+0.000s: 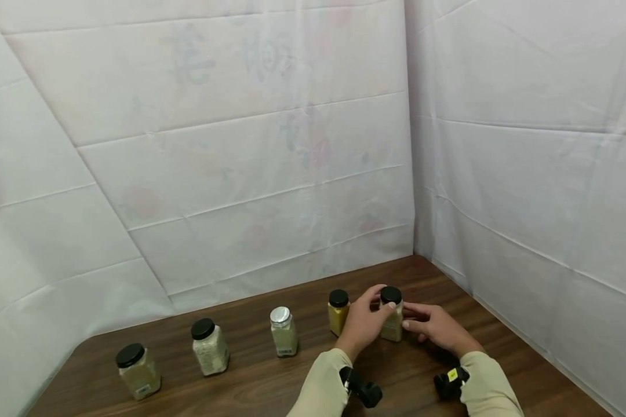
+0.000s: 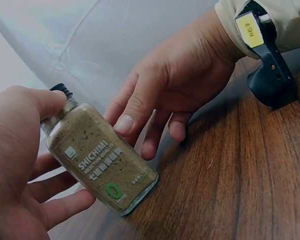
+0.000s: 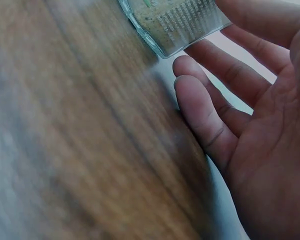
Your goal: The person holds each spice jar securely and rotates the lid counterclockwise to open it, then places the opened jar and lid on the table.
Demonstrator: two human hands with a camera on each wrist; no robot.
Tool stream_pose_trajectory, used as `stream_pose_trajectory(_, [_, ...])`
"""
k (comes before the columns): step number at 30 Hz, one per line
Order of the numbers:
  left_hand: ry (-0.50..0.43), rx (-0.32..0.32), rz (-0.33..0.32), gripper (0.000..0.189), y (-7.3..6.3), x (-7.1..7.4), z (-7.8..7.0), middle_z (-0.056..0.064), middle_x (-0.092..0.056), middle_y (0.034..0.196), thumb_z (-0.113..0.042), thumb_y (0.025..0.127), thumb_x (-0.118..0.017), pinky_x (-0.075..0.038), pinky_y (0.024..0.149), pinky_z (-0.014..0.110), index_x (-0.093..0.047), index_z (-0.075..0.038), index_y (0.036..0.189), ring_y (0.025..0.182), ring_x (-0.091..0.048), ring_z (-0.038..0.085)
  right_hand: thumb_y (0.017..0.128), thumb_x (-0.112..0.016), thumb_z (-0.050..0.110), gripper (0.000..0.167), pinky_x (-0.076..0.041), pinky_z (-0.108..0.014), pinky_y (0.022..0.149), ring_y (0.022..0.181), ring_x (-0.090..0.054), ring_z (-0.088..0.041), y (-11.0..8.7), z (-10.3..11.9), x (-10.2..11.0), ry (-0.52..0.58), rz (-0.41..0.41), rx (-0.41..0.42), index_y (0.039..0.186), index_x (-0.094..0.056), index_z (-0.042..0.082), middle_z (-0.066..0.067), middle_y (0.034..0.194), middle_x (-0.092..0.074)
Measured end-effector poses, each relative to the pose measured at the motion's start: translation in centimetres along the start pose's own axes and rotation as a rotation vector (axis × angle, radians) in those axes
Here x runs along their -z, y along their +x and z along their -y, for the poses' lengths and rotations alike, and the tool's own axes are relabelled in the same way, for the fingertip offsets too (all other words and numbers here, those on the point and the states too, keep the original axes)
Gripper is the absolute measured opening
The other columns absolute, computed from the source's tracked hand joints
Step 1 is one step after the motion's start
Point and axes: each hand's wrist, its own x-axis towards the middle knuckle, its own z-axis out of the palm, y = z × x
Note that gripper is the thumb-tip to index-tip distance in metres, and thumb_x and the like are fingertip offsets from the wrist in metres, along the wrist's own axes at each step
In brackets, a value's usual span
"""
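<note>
OK, looking at a glass shichimi jar (image 2: 105,162), last one on the right, standing upright or nearly so on the table (image 1: 250,388). Can't confirm full base contact. Should handle stiff and fairly light, judging by the dry-looking powder (image 2: 85,127) inside. Probably slick on the walls and breakable if dropped or knocked. Best to grip by the flat sides at mid-body, or just under the black lid (image 1: 390,295) for steering.

Sits between both hands: just right of the left hand (image 1: 364,324), just left of the right hand (image 1: 440,330). Pinched up top by the left hand, with thumb across the near side by the lid and fingers around behind, part-closed. Met on the right by a loosely spread right hand, with thumb at the edge, other fingers slightly bent and some clear of the glass. Can't call that a firm hold from these angles.

Just left of the left hand: a yellow jar (image 1: 337,320). Further left, well apart: a silver-topped jar (image 1: 284,339).
</note>
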Motion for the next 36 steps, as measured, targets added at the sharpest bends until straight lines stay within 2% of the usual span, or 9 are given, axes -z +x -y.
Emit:
stream_pose_trajectory(6, [-0.009, 0.006, -0.007, 0.044, 0.07, -0.06, -0.09, 0.002, -0.063, 0.129, -0.038, 0.099, -0.065, -0.049, 0.095, 0.047, -0.055, -0.027, 0.140, 0.116, -0.061, 0.019, 0.096, -0.070, 0.027, 0.064, -0.055, -0.039, 0.072, 0.115, -0.060, -0.033, 0.02, -0.12, -0.02, 0.007, -0.006, -0.009, 0.147, -0.046, -0.004, -0.024, 0.142, -0.053])
stream_pose_trajectory(16, [-0.038, 0.069, -0.016, 0.042, 0.11, -0.11, -0.34, 0.000, -0.062, 0.129, -0.041, 0.096, -0.068, -0.048, 0.096, 0.047, -0.056, -0.030, 0.135, 0.118, -0.059, 0.019, 0.097, -0.069, 0.025, 0.063, -0.055, -0.039, 0.073, 0.109, -0.060, -0.027, -0.03, -0.12, 0.06, 0.031, 0.000, -0.005, 0.146, -0.046, -0.005, -0.026, 0.143, -0.050])
stream_pose_trajectory(19, [-0.008, 0.082, -0.012, 0.046, 0.14, -0.12, -0.50, 0.000, -0.062, 0.130, -0.043, 0.096, -0.068, -0.048, 0.096, 0.047, -0.055, -0.031, 0.138, 0.119, -0.059, 0.019, 0.097, -0.069, 0.025, 0.063, -0.055, -0.039, 0.074, 0.109, -0.060, -0.026, -0.08, -0.07, 0.04, 0.036, 0.003, -0.005, 0.146, -0.045, -0.006, -0.026, 0.144, -0.049])
stream_pose_trajectory(23, [0.077, 0.066, 0.007, 0.052, 0.37, -0.03, -0.70, -0.001, -0.061, 0.131, -0.046, 0.096, -0.065, -0.048, 0.097, 0.046, -0.052, -0.036, 0.145, 0.119, -0.058, 0.017, 0.097, -0.068, 0.025, 0.063, -0.056, -0.039, 0.075, 0.110, -0.059, -0.027, -0.10, -0.12, 0.09, 0.042, 0.007, -0.008, 0.146, -0.045, -0.006, -0.027, 0.145, -0.048])
stream_pose_trajectory(26, [0.108, 0.038, 0.024, 0.051, 0.52, -0.01, -0.68, -0.003, -0.061, 0.130, -0.047, 0.096, -0.064, -0.047, 0.097, 0.045, -0.052, -0.037, 0.145, 0.117, -0.057, 0.016, 0.097, -0.068, 0.025, 0.063, -0.055, -0.039, 0.075, 0.111, -0.059, -0.026, -0.12, -0.17, 0.14, 0.049, 0.006, -0.016, 0.146, -0.045, -0.006, -0.026, 0.145, -0.048])
stream_pose_trajectory(31, [0.085, 0.015, 0.018, 0.043, 0.52, -0.06, -0.37, -0.008, -0.063, 0.123, -0.046, 0.096, -0.065, -0.049, 0.093, 0.043, -0.058, -0.036, 0.137, 0.112, -0.059, 0.013, 0.097, -0.069, 0.025, 0.063, -0.055, -0.040, 0.076, 0.110, -0.059, -0.026, -0.11, -0.07, 0.12, 0.059, 0.008, -0.017, 0.146, -0.045, -0.006, -0.026, 0.145, -0.048])
stream_pose_trajectory(36, [0.064, 0.026, 0.003, 0.040, 0.50, -0.14, -0.23, -0.009, -0.062, 0.124, -0.046, 0.095, -0.066, -0.049, 0.092, 0.042, -0.059, -0.037, 0.134, 0.111, -0.059, 0.012, 0.097, -0.068, 0.025, 0.062, -0.055, -0.040, 0.075, 0.110, -0.059, -0.026, -0.02, 0.01, 0.06, 0.056, 0.007, -0.020, 0.146, -0.045, -0.006, -0.027, 0.145, -0.048])
